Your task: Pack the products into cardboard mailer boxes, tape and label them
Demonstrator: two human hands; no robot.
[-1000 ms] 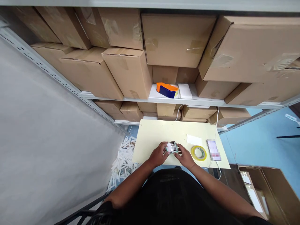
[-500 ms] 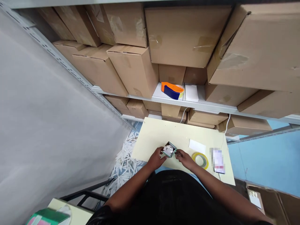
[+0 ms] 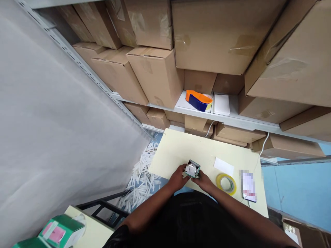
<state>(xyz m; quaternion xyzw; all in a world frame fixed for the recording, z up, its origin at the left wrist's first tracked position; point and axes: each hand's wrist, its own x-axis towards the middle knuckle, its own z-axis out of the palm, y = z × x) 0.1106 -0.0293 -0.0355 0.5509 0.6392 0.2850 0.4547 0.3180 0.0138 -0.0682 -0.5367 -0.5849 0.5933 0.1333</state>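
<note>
- The small open box (image 3: 198, 168) is between the person's two hands, over the bench's (image 3: 181, 144) near edge; whether it rests or is lifted cannot be told.
- The left hand (image 3: 178, 179) curls its fingers around the left side, thumb toward the near face; the right hand (image 3: 203, 182) pinches the near right corner. This two-sided grip probably keeps the box steady, its mouth upward.
- A shiny round object (image 3: 191, 169) sits inside.
- The yellow tape roll (image 3: 219, 186) lies flat beside the right forearm, presumably for easy reach; white paper (image 3: 223, 166) lies beyond it.
- The phone (image 3: 248, 186) lies farther right, its screen pixelated.
- A pink label (image 3: 53, 233) marks a green carton (image 3: 67, 222) at lower left; its writing is illegible.
- No brand can be read.
</note>
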